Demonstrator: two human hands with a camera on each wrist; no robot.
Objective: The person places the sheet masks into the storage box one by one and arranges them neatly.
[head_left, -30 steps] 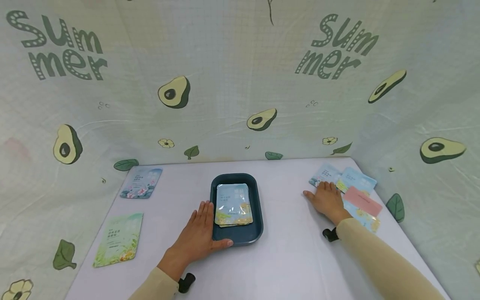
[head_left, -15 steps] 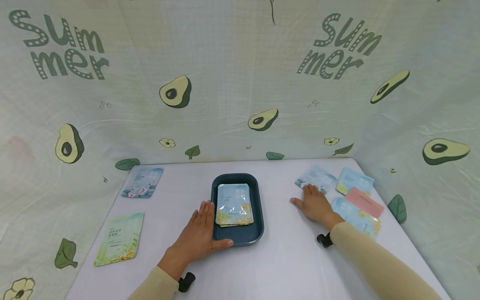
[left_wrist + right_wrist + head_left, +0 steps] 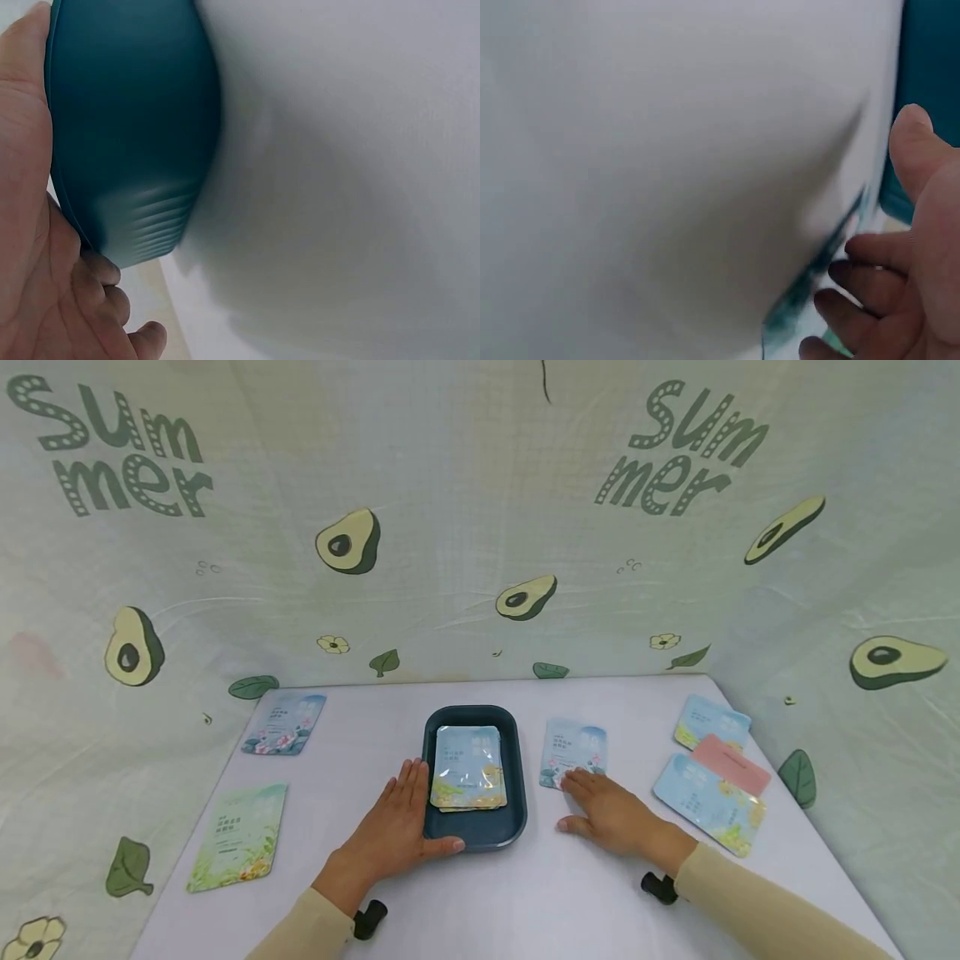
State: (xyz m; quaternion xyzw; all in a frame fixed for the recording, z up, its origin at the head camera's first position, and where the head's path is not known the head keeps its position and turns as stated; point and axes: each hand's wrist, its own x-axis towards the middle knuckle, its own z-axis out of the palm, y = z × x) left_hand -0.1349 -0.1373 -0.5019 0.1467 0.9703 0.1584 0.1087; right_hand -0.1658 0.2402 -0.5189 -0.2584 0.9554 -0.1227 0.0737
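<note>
A dark teal tray (image 3: 477, 843) stands mid-table, holding stacked pale blue face mask sachets (image 3: 468, 764). Along its left rim my left hand (image 3: 401, 827) rests, fingers straight and thumb reaching over the near edge; the left wrist view shows that palm against the tray wall (image 3: 135, 112). To the tray's right lies a blue sachet with pink flowers (image 3: 573, 750). My right hand (image 3: 618, 814) touches its lower edge with extended fingertips, thumb apart from it. In the right wrist view the fingers (image 3: 877, 255) lie against the sachet (image 3: 802, 300), which is blurred.
At the right edge lie a blue sachet (image 3: 711, 720), a pink packet (image 3: 731, 766) and a blue-yellow sachet (image 3: 708, 803), partly overlapping. On the left are a blue floral sachet (image 3: 285, 724) and a green one (image 3: 238, 837). A patterned curtain (image 3: 450, 527) encloses the table.
My right hand has slid the blue floral sachet leftward from the right-hand group to beside the tray, the sachet turning more upright. The left hand and tray have stayed put.
</note>
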